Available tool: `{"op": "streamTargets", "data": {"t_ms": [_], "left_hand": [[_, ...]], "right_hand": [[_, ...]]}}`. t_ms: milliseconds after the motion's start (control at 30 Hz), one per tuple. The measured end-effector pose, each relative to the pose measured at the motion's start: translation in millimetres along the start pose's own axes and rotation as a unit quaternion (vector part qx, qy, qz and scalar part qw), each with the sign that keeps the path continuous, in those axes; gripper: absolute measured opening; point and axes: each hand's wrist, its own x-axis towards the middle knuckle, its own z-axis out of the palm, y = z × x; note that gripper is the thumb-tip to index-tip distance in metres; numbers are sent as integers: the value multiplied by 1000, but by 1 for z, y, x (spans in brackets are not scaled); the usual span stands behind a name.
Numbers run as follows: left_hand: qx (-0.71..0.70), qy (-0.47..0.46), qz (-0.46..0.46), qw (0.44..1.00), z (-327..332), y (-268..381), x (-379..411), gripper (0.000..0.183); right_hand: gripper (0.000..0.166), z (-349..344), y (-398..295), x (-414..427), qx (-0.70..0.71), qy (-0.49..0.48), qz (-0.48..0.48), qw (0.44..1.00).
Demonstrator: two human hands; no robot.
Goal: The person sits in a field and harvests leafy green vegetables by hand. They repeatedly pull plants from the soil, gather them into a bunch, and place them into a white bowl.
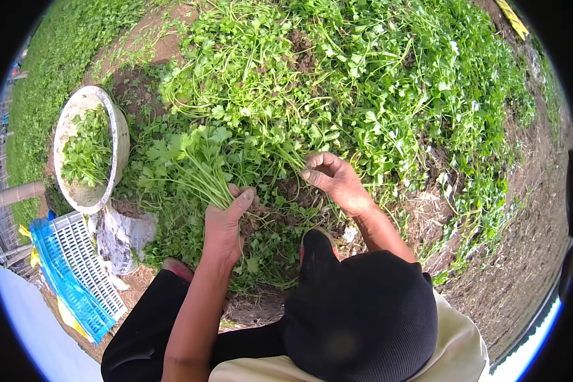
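A bunch of leafy green celery (203, 174) is gripped near the stem bases by my left hand (227, 222). Its leaves fan out to the upper left, and some root ends show below the thumb. To the right, my right hand (336, 184) pinches a few thin celery stems (291, 156) between thumb and fingertips. Their leafy ends merge with the plants behind, so I cannot tell whether they are loose. Loose and growing celery plants (267, 95) spread over the soil beneath and beyond both hands.
A dirty white tub (119, 143) with some celery inside stands tilted at the left. Below it lie a white plastic sack (124, 234) and a white slatted crate (88, 258) beside blue plastic sheeting (67, 277). My knees and shoes are close below the hands. Bare soil (525, 238) runs along the right.
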Motion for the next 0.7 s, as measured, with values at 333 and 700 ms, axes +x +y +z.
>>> {"op": "streamTargets", "data": {"t_ms": [333,700], "left_hand": [[24,45,-6,999,2,-22,-4,28],[1,-114,96,989,-68,107,-6,51]], "right_hand": [[23,53,42,-27,-99,12,63,993],[35,14,4,4,-516,82,-47,852]]}}
